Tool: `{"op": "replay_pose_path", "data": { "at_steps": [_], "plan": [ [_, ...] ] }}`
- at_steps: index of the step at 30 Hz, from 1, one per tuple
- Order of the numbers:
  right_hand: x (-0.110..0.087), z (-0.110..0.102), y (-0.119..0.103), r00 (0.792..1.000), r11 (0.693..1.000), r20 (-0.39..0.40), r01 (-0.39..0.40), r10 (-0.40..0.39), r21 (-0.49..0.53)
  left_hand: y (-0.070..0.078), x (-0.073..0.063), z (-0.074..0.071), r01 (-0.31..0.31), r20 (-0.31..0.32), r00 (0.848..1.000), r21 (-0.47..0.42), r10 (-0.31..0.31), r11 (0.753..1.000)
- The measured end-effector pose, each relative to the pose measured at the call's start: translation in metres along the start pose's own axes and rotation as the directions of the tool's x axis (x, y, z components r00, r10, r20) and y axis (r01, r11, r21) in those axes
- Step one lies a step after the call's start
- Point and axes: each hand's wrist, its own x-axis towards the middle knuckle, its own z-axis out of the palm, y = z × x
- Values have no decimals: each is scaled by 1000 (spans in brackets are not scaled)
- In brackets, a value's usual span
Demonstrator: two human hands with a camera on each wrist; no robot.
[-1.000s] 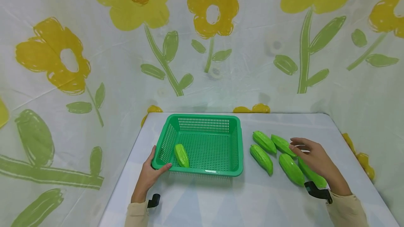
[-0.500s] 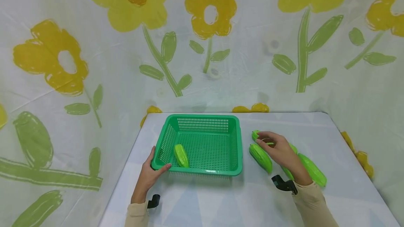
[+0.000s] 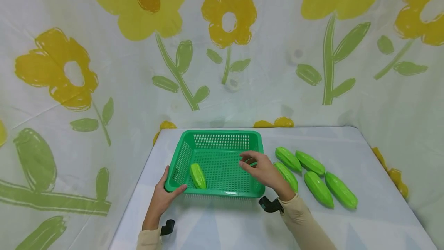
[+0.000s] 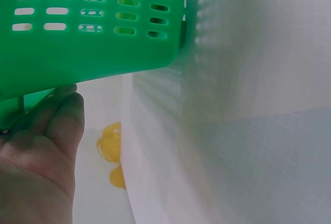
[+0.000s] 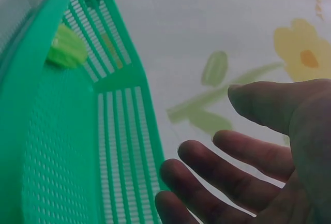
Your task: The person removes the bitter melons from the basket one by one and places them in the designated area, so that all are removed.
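Observation:
A green plastic basket (image 3: 222, 194) with slotted walls sits left of centre on the table. My left hand (image 3: 162, 198) grips its front left corner, thumb over the rim and fingers along the outer side. One bright green, ridged vegetable like a bitter melon (image 3: 198, 176) lies inside, near that corner. Over the basket's right side hovers my right hand (image 3: 260, 169). In the right wrist view its fingers (image 5: 227, 180) are spread beside the basket wall, with nothing held. Several more bitter melons (image 3: 318, 189) lie to the right of the basket, one partly behind the right hand.
The white table (image 3: 236, 230) has a pale blue pattern near its front. A hanging cloth (image 3: 263, 95) with yellow flowers surrounds the table at the back and sides. A black wrist camera (image 3: 270, 205) sits on my right wrist, another (image 3: 168, 227) on my left.
My right hand has moved left from above the bitter melons to the basket's right side, carrying nothing visible. My left hand has stayed on the basket's corner, and the melons lie as before.

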Motion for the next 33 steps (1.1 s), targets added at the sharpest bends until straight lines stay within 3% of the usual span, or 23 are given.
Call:
{"op": "replay_pose_path", "data": {
  "at_steps": [14, 21, 33],
  "plan": [
    [28, 66, -17, 994, 998, 107, 24, -30, 61, 0, -2, -1, -5, -11, 1000, 11, 5, 1000],
    [37, 96, -23, 994, 999, 107, -24, 20, 36, 2, -1, -1, -3, -7, 1000, 5, 3, 1000],
    [47, 135, -24, 994, 999, 104, -39, 39, -5, 1, -1, 1, 4, -8, 1000, 10, -4, 1000]
  ]
}}
